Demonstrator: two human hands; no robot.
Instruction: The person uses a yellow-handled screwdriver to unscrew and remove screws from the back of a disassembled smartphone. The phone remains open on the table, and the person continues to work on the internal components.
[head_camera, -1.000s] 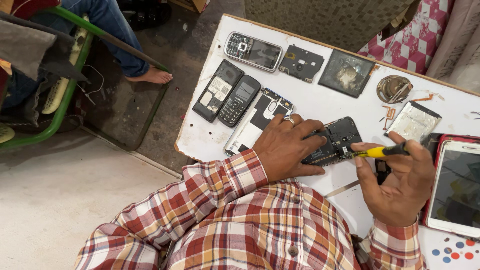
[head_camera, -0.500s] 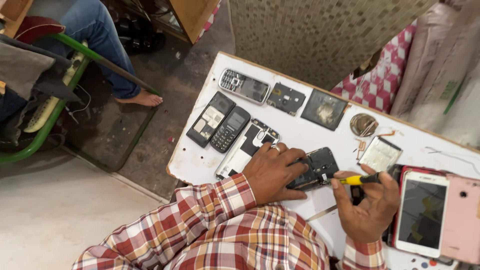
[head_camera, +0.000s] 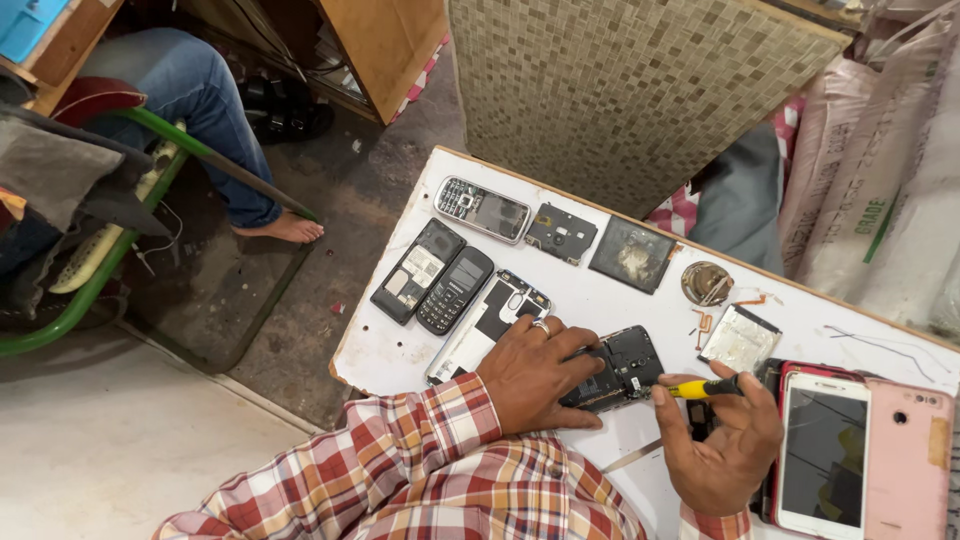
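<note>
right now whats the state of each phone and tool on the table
opened phone: back off, insides showing, pinned by left hand
yellow screwdriver: held in right hand, tip at the opened phone
silver keypad phone: face up, whole
black keypad phone: face up, whole
white smartphone: face up, screen dark
pink phone: face down

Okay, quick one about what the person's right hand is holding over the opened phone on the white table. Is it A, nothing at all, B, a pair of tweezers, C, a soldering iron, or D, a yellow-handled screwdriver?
D: the right hand grips a yellow-handled screwdriver, its tip pointing at the opened phone that the left hand presses onto the white table.
</note>
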